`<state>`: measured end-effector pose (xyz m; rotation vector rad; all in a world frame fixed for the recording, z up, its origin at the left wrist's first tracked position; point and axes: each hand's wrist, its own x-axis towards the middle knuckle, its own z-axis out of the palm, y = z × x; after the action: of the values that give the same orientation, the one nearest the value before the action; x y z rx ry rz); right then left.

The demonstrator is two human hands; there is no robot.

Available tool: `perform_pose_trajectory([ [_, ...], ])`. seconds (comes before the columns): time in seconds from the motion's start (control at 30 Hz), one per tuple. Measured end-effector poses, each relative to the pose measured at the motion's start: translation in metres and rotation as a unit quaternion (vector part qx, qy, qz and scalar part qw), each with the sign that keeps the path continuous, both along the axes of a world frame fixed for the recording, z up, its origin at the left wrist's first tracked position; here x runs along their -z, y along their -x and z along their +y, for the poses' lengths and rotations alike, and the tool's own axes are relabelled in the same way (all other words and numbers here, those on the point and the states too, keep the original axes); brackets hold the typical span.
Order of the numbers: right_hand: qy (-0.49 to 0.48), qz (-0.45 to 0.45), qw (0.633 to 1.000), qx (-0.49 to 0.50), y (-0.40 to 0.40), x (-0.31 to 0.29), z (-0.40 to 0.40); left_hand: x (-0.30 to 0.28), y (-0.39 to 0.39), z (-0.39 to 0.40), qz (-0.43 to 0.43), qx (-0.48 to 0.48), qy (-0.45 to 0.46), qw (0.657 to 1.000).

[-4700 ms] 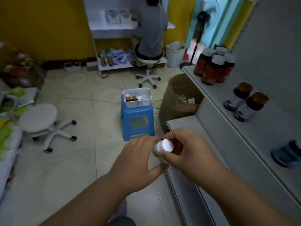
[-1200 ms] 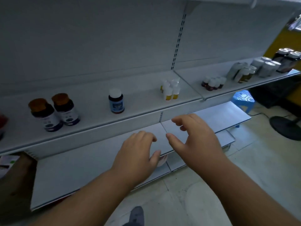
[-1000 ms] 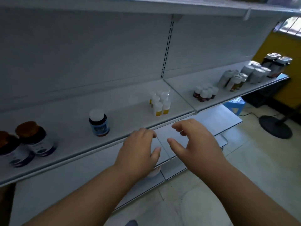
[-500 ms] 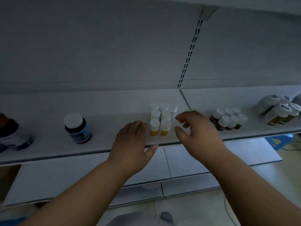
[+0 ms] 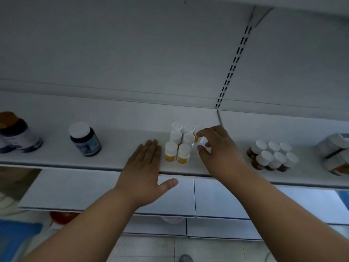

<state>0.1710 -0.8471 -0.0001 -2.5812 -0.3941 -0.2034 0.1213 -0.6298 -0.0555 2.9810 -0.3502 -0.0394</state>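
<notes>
Since half a second ago, both our hands have come forward past the front edge of the shelf (image 5: 122, 140). Our left hand (image 5: 145, 172) now lies flat, fingers straight, just left of the small yellow bottles (image 5: 177, 148) standing near that edge. Our right hand (image 5: 221, 150) curls in at their right side, by the rear bottle (image 5: 198, 127). We cannot tell whether its grip has closed on it. We judge we are squaring up the group.

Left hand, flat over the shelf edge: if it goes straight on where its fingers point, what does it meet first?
Probably the grey back panel. The left hand points just left of the white-capped yellow bottles, so it might brush their left column first; depth is unclear.
</notes>
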Motion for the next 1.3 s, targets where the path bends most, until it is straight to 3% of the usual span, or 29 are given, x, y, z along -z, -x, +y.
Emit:
perform_pose_trajectory([
  [0.17,0.027,0.029,0.999,-0.022,-0.002,0.008,0.005,-0.005,-0.002,0.002,0.011,0.015,-0.014,1.000],
  [0.53,-0.016,-0.047,0.999,0.014,-0.003,0.018,0.011,-0.005,-0.006,0.002,0.026,0.020,-0.048,0.998],
  [0.67,-0.181,-0.048,0.977,0.098,0.011,0.002,-0.002,-0.004,-0.007,0.002,0.023,0.018,-0.054,0.998],
  [0.77,-0.309,0.011,0.945,0.101,0.024,-0.019,0.000,-0.003,-0.008,0.003,0.022,0.021,-0.059,0.998],
  [0.9,-0.492,0.145,0.857,0.049,0.045,-0.038,0.014,-0.003,-0.008,0.001,0.019,0.021,-0.071,0.997],
  [1.0,-0.655,0.272,0.705,0.008,0.060,-0.049,0.023,-0.004,-0.008,0.001,0.018,0.019,-0.074,0.997],
  [1.07,-0.708,0.354,0.611,-0.027,0.069,-0.056,0.025,-0.004,-0.007,0.002,0.019,0.021,-0.070,0.997],
  [1.3,-0.708,0.448,0.533,-0.121,0.080,-0.058,0.022,0.001,-0.007,0.001,-0.002,0.011,-0.061,0.998],
])
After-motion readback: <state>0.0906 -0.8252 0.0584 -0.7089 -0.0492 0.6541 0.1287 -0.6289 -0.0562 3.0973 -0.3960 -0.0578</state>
